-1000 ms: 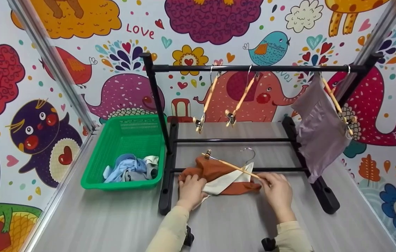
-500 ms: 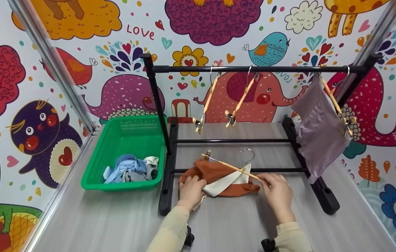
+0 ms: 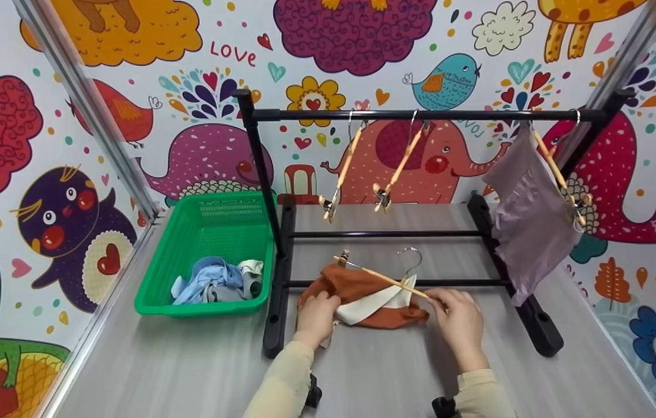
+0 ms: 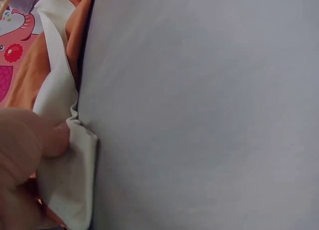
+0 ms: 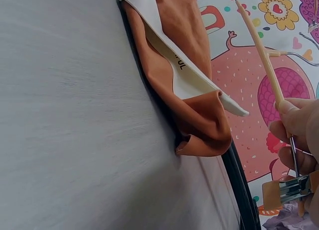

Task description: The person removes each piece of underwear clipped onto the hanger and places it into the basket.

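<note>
An orange and white garment point(image 3: 352, 283) lies loosely bunched at the front of the rack. My left hand point(image 3: 315, 318) grips its left end; in the left wrist view, the thumb presses on the white cloth point(image 4: 56, 93). A wooden clip hanger point(image 3: 389, 279) is held over the garment by my right hand point(image 3: 460, 325), pinched near its right end. In the right wrist view, the hanger bar point(image 5: 264, 56) is apart from the orange cloth point(image 5: 202, 121), and a metal clip point(image 5: 294, 188) sits beside the fingers. Dark lettering shows on the white part.
A black garment rack point(image 3: 438, 115) carries two bare clip hangers point(image 3: 346, 165) and a mauve garment point(image 3: 531, 215) on a hanger at the right. Left of it stands a green basket point(image 3: 203, 223) with blue, grey and white clothes point(image 3: 217, 281).
The garment has sunk slightly towards me, its right end drawing a little away from my right hand. The hanger and both hands have hardly moved.
</note>
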`<move>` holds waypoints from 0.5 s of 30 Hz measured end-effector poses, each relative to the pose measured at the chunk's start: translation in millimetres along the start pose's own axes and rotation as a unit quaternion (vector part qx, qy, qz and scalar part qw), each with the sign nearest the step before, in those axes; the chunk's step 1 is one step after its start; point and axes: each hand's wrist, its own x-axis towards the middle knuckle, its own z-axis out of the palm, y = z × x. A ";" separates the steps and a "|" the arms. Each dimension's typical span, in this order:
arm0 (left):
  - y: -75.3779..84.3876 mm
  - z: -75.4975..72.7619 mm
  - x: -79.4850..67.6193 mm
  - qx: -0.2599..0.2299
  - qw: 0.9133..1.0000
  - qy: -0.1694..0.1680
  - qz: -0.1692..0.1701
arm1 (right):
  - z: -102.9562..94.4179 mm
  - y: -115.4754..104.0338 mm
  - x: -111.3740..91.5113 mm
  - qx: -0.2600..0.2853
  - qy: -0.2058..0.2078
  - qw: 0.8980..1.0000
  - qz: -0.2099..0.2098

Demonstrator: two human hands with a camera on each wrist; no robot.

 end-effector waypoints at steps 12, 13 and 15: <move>0.5 0.0 2.7 0.015 1.000 0.003 0.007 | -2.5 0.8 -0.5 0.002 0.007 1.000 -0.002; 0.2 0.0 3.0 0.013 1.000 0.004 0.008 | -2.8 1.0 -0.6 0.002 0.007 1.000 -0.002; -0.4 -0.7 3.2 0.005 1.000 0.007 0.009 | -3.4 1.6 -0.8 0.001 0.006 1.000 0.000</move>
